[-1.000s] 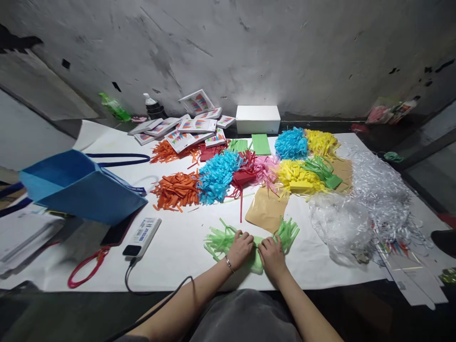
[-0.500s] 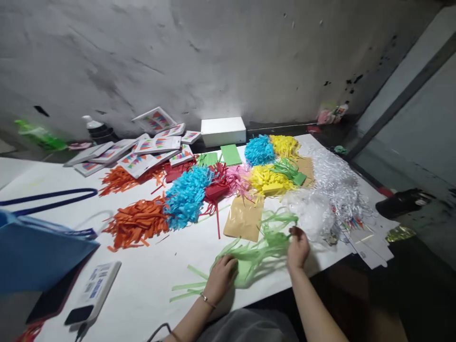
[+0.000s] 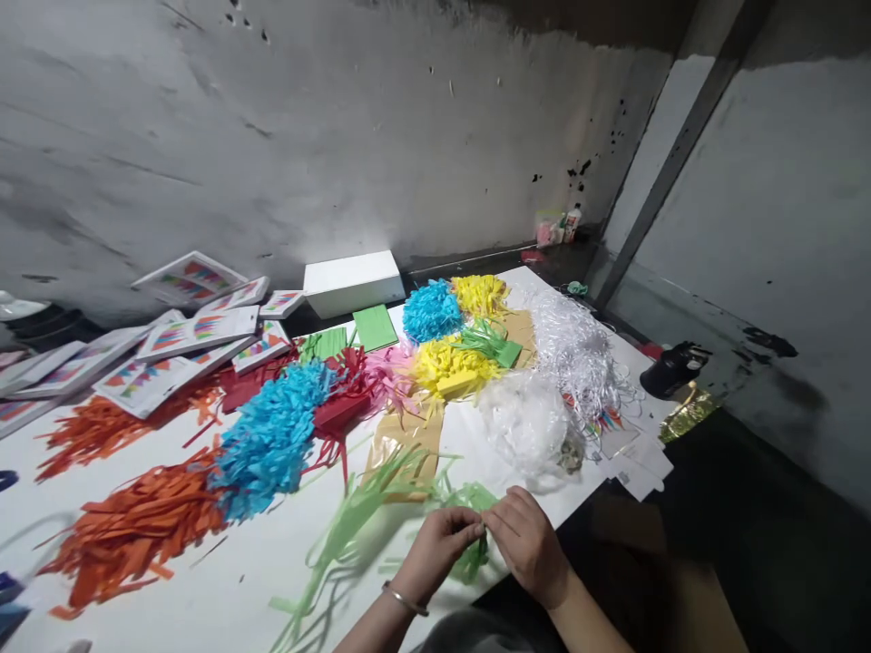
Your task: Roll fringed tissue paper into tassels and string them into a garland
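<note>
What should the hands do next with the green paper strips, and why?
Probably pull the pinched spot tight. Both the left hand and the right hand meet fingertip to fingertip on the green fringed paper, whose long strips trail loose across the white table sheet toward the left.

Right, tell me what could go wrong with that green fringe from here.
1. Both hands, left hand and right hand, pinch the green fringe at one spot; the thin paper strips could tear if the grip pulls apart.
2. Its loose strips trail toward the brown paper bag and red fringe, so they might snag or tangle.
3. The hands work near the table edge; pieces may slide off.
</note>
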Motion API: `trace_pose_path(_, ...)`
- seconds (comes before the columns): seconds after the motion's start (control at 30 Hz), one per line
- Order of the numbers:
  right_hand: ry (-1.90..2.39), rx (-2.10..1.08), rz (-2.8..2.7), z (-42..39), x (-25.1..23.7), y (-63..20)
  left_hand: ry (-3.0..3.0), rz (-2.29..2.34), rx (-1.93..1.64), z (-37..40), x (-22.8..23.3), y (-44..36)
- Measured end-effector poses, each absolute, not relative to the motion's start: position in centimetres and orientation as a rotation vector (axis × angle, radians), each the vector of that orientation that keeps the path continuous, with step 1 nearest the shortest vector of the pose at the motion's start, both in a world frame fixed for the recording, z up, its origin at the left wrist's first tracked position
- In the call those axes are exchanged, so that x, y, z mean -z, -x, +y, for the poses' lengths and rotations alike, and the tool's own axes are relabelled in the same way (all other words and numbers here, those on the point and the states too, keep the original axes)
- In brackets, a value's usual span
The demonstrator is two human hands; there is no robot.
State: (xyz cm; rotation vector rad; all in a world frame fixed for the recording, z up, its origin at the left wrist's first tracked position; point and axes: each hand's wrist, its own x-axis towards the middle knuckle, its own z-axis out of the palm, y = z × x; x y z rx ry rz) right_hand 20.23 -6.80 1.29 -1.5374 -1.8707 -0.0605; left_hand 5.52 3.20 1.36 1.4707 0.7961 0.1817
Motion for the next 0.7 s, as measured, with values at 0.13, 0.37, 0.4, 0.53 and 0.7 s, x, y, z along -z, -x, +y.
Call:
trace_pose_path(0.13,1.541,-0.093,-1.609,-6.9,-0.2,-22.8,-1.107,0.816,-0.125,3.1,0.1,-9.1)
trace_pose_path(0.37,1.529,-0.536,-1.15,-7.0,1.7,-26.7,-1.068,0.911,-0.415,1.1,1.2,-15.5)
trace_pose_path(0.4,1.522,-0.556,-1.123,-7.0,2.0,-27.5,-1.1,0.91,-0.396,1.1,1.3,-16.2)
trace_pose_path(0.53,1.529,-0.617,-0.99,-7.4,3.7,-30.7,-1.48,0.982,-0.332,3.1,1.9,-18.7)
trace_pose_path(0.7,1.551,-0.748,-0.947,-8.7,5.4,-32.5,-2.238,1.205,-0.136,7.9,4.7,-24.0)
